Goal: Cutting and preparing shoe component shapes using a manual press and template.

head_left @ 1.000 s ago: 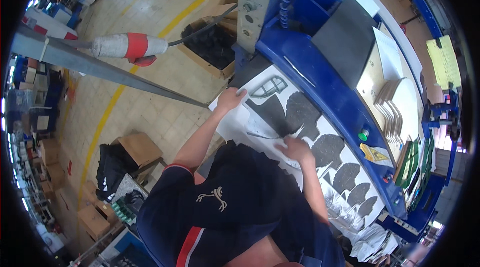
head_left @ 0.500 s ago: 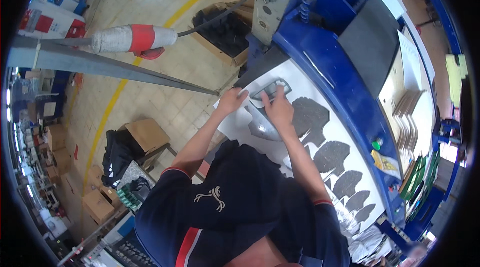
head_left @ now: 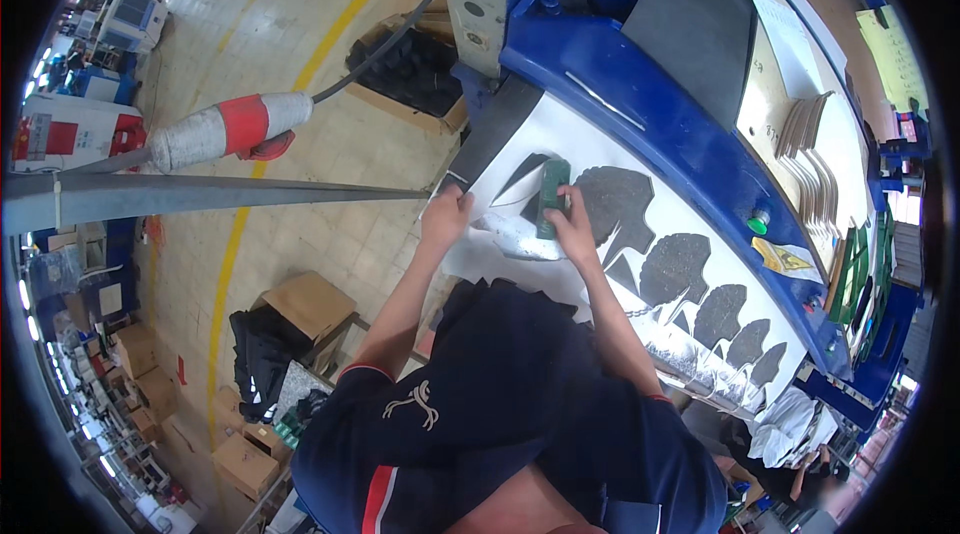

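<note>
A white sheet [head_left: 583, 134] lies over the blue machine's work surface, with a row of dark, leaf-shaped openings [head_left: 677, 269] in it. At the sheet's left edge, beside a black strip, my left hand [head_left: 444, 222] is closed, its fingertips apparently pinching the edge. My right hand [head_left: 573, 227] grips a green cutting die [head_left: 552, 196], which stands tipped on its side above the sheet. A dark pointed opening [head_left: 522, 179] shows just left of the die. Below it is a shiny, light-coloured piece [head_left: 520, 237], whose kind I cannot make out.
The blue machine arm [head_left: 640, 104] curves along the far right, carrying a green button [head_left: 759, 222] and stacked boards [head_left: 812, 159]. A grey beam [head_left: 240, 191] and a red-and-white plug [head_left: 235, 129] with its cable stand left. Cardboard boxes [head_left: 425, 112] sit on the floor.
My right hand has picked up the die and tipped it on its side, showing its green face. My left hand has shifted to the sheet's edge. The whole view has turned slightly.
</note>
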Action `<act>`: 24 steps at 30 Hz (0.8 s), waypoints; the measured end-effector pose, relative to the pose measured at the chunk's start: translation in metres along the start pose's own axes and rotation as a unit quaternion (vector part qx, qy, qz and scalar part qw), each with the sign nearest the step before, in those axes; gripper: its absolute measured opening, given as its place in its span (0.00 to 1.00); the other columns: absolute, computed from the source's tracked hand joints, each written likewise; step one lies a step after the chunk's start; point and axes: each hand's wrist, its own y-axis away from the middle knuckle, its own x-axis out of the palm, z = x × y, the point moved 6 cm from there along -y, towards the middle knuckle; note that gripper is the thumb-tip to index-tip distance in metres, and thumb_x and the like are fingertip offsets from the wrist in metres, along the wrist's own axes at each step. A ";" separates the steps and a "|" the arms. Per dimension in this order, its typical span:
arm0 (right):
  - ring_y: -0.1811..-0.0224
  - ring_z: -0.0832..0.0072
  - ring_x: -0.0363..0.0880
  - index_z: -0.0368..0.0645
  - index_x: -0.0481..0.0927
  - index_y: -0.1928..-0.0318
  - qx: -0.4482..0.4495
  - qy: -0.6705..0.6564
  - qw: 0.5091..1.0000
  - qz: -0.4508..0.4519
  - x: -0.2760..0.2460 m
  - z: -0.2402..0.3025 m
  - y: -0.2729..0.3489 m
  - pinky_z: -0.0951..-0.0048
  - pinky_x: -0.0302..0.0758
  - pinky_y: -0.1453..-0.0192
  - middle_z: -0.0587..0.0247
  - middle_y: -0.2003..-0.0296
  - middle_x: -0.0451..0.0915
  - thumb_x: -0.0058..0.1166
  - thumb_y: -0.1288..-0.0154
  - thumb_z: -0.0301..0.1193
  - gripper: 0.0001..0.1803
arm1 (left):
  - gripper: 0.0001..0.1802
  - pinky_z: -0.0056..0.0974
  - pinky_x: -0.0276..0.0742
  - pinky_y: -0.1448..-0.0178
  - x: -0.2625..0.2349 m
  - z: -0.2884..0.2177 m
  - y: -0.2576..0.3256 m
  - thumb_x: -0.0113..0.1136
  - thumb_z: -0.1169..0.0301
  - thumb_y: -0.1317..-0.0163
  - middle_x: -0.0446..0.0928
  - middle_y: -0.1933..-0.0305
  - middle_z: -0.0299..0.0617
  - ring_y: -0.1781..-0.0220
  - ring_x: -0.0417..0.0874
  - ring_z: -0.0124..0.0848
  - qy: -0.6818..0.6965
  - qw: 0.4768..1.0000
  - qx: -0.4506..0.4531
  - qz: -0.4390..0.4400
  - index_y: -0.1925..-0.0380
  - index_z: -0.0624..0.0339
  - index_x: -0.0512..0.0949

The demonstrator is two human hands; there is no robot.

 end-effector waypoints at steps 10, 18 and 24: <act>0.78 0.84 0.68 0.43 0.75 0.47 0.060 -0.048 0.997 -0.031 -0.009 0.002 -0.002 0.79 0.65 0.77 0.71 0.75 0.72 0.49 0.35 0.35 0.17 | 0.12 0.31 0.76 0.63 0.046 -0.085 -0.061 0.61 0.66 0.35 0.82 0.69 0.40 0.72 0.80 0.24 0.304 0.914 0.084 0.256 0.60 0.65 0.80; 0.74 0.77 0.73 0.40 0.82 0.50 0.113 0.097 0.986 0.076 0.018 0.002 -0.007 0.72 0.72 0.65 0.62 0.75 0.76 0.48 0.35 0.36 0.18 | 0.17 0.36 0.78 0.54 0.032 -0.076 -0.076 0.64 0.62 0.38 0.82 0.61 0.45 0.63 0.82 0.33 0.143 0.960 0.218 0.104 0.57 0.63 0.80; 0.80 0.83 0.65 0.44 0.81 0.47 0.134 -0.020 0.984 0.113 0.012 -0.005 -0.005 0.77 0.65 0.74 0.71 0.78 0.72 0.46 0.34 0.34 0.19 | 0.22 0.35 0.76 0.57 0.038 -0.079 -0.082 0.69 0.56 0.43 0.82 0.66 0.46 0.63 0.82 0.31 0.069 0.955 0.129 0.258 0.61 0.65 0.81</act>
